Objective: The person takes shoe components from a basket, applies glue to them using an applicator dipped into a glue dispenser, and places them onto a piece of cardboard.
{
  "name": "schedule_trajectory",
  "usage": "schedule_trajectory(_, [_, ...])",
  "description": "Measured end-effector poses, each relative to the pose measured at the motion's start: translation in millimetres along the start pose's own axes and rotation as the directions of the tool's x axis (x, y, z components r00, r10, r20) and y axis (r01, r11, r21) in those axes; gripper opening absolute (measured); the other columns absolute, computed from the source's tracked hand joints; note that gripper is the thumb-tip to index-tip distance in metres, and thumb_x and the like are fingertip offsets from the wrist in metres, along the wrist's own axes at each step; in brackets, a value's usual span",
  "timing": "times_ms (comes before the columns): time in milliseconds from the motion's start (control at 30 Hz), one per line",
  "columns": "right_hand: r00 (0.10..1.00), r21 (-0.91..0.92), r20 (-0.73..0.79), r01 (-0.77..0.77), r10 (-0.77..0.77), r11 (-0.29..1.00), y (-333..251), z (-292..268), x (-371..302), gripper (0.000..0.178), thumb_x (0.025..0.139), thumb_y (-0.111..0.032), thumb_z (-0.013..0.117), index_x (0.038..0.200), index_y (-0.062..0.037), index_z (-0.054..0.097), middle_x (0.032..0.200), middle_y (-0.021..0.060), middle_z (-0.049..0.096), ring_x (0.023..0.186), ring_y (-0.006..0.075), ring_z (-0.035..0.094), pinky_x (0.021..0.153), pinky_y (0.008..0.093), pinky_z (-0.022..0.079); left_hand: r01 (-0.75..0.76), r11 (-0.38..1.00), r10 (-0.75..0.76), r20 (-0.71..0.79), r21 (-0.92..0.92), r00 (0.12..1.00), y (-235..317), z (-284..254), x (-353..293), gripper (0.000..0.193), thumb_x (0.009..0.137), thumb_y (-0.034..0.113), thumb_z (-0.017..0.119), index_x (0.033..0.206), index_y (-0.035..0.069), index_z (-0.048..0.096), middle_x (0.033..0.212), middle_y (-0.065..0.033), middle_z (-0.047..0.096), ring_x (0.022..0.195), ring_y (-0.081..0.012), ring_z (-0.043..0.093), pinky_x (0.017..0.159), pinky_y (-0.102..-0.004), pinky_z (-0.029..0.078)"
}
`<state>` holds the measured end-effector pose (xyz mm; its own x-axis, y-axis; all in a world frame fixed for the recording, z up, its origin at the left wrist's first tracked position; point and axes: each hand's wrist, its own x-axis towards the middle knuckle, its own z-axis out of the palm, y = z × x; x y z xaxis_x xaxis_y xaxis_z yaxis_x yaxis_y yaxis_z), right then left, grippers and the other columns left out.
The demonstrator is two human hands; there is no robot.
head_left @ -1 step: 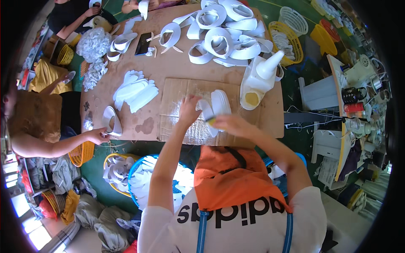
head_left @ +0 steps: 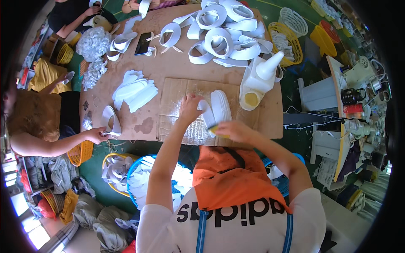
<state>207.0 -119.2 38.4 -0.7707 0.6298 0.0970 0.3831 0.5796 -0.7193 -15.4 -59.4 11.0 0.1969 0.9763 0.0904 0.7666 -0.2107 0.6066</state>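
On a glue-smeared cardboard sheet (head_left: 168, 122) lie a white sole-shaped piece (head_left: 206, 111) and, to its right, a thicker white stack of similar pieces (head_left: 220, 105). My left hand (head_left: 190, 109) has its fingertips at the far end of the single piece, pressing on its left edge. Closed around a small yellow brush (head_left: 214, 128), my right hand (head_left: 235, 130) is at the near end of that piece. The brush's dark end meets the white surface; the hand is slightly blurred. A white jug with a cone-shaped top (head_left: 258, 82) stands behind the stack, to the right.
Fanned white strips (head_left: 137, 92) lie left of the cardboard. White shoe uppers (head_left: 219, 42) are heaped at the far side, near a phone (head_left: 142, 44). At left, a co-worker's hand (head_left: 96, 135) touches another upper (head_left: 111, 120). Baskets (head_left: 139, 179) stand below the near table edge.
My right hand and the brush have moved a little toward me along the white piece. My left hand stays nearly in place.
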Motion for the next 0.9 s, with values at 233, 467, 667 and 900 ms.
schedule_trajectory(233, [0.579,-0.054,-0.616,-0.708,0.534,0.704,-6,-78,-32,0.019,0.083,-0.013,0.055,0.096,-0.0028,0.062,0.091,0.0148,0.061,0.081,0.0333,0.059,0.070,0.0387,0.047,-0.149,0.973,0.106,0.236,0.175,0.966,-3,7,9,0.047,0.059,0.011,0.076,0.102,0.011,0.057,0.110,-0.0116,0.051,0.105,-0.0304,0.048,0.087,-0.0407,0.042])
schedule_trajectory(467, [0.646,-0.150,-0.641,-0.635,0.415,0.758,13,-83,-30,0.017,0.082,-0.013,0.054,0.095,-0.0021,0.059,0.087,0.0166,0.055,0.077,0.0362,0.055,0.068,0.0431,0.045,-0.057,0.972,-0.002,0.251,0.230,0.968,11,3,20,0.044,0.059,0.011,0.076,0.099,0.008,0.056,0.110,-0.0128,0.051,0.104,-0.0315,0.049,0.086,-0.0403,0.042])
schedule_trajectory(667, [0.709,-0.215,-0.574,-0.614,0.410,0.760,18,-82,-39,0.019,0.083,-0.012,0.054,0.100,-0.0034,0.059,0.090,0.0163,0.056,0.078,0.0360,0.055,0.068,0.0417,0.045,0.154,0.988,-0.150,0.142,-0.016,0.978,9,7,8,0.030,0.062,0.007,0.073,0.087,0.005,0.057,0.093,-0.0114,0.058,0.086,-0.0291,0.057,0.073,-0.0385,0.046])
schedule_trajectory(900, [0.496,0.173,-0.684,-0.602,0.535,0.779,9,-66,-57,0.022,0.084,-0.008,0.055,0.106,-0.0042,0.058,0.089,0.0117,0.062,0.073,0.0216,0.061,0.063,0.0316,0.047,-0.336,0.939,0.284,-0.394,-0.068,0.874,65,-47,-48,0.018,0.067,-0.006,0.058,0.082,0.004,0.058,0.079,-0.0102,0.060,0.074,-0.0294,0.059,0.062,-0.0352,0.048])
